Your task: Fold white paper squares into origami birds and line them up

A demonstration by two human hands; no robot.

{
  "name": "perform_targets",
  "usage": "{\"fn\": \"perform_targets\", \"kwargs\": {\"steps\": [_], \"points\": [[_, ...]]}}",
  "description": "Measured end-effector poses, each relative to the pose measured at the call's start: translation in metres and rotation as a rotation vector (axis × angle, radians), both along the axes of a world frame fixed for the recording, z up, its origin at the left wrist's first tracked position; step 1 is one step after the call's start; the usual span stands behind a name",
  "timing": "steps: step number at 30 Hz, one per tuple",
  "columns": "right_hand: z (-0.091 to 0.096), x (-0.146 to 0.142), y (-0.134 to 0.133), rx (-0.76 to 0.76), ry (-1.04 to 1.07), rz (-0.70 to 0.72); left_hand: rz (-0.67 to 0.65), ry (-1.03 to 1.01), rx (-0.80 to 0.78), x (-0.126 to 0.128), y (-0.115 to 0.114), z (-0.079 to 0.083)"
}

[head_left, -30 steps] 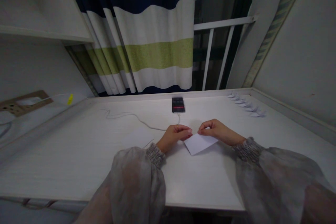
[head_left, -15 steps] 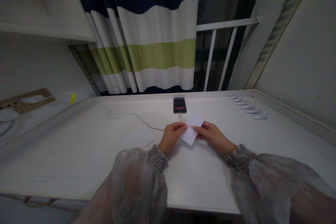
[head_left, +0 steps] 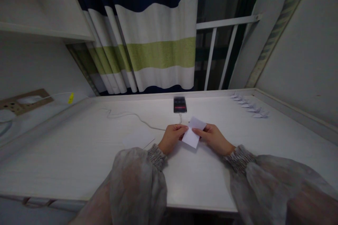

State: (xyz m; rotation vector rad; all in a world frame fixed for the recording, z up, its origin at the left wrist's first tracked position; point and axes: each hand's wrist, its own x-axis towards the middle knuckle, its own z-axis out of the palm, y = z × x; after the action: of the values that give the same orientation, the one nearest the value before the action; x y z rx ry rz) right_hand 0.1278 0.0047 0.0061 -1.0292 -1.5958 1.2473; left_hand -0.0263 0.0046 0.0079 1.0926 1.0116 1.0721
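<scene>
A small folded white paper is held just above the white desk between both of my hands. My left hand pinches the paper's left edge with thumb and fingers. My right hand grips its right side, fingers curled. Both sleeves are grey and sheer. A stack of white paper sheets lies flat to the left of my left hand.
A phone lies beyond my hands with a white cable running left across the desk. Several folded paper shapes line the far right edge. A striped curtain and a white railing stand behind.
The paper lay flat on the desk a second ago; both hands lifted it, turned it more upright and drew closer together on it.
</scene>
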Motion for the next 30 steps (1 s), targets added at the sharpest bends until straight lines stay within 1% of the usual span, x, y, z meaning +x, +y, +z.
{"fn": "perform_targets", "kwargs": {"steps": [1, 3, 5, 7, 13, 16, 19, 22, 24, 27, 30], "points": [[0.000, 0.000, -0.001, 0.047, -0.027, 0.011, 0.003, 0.003, 0.002, 0.000, 0.000, 0.000], [0.001, 0.001, -0.002, 0.196, -0.109, 0.027, -0.002, 0.006, 0.000, 0.001, -0.001, 0.001], [0.002, 0.003, -0.003, 0.364, -0.193, 0.032, -0.027, -0.012, -0.012, 0.001, -0.001, 0.002], [0.003, 0.005, -0.003, 0.488, -0.248, 0.039, -0.061, -0.041, -0.026, 0.001, -0.002, 0.002], [0.004, 0.008, -0.003, 0.676, -0.336, 0.081, -0.059, -0.076, -0.024, 0.000, -0.001, 0.002], [0.003, 0.011, -0.002, 0.805, -0.426, 0.063, -0.116, -0.107, -0.040, -0.001, -0.001, 0.004], [0.002, 0.015, -0.001, 0.910, -0.519, 0.019, -0.182, -0.082, -0.047, -0.003, -0.003, 0.005], [0.001, 0.019, 0.002, 0.992, -0.609, -0.039, -0.242, -0.018, -0.049, -0.004, -0.004, 0.005], [0.001, 0.021, 0.003, 1.025, -0.667, -0.059, -0.243, 0.001, -0.044, -0.003, -0.003, 0.004], [0.003, 0.021, 0.002, 1.005, -0.719, -0.032, -0.176, -0.031, -0.018, -0.002, -0.001, 0.002], [0.008, 0.018, -0.002, 0.917, -0.684, 0.053, -0.091, -0.069, 0.015, -0.002, 0.002, -0.002]]}}
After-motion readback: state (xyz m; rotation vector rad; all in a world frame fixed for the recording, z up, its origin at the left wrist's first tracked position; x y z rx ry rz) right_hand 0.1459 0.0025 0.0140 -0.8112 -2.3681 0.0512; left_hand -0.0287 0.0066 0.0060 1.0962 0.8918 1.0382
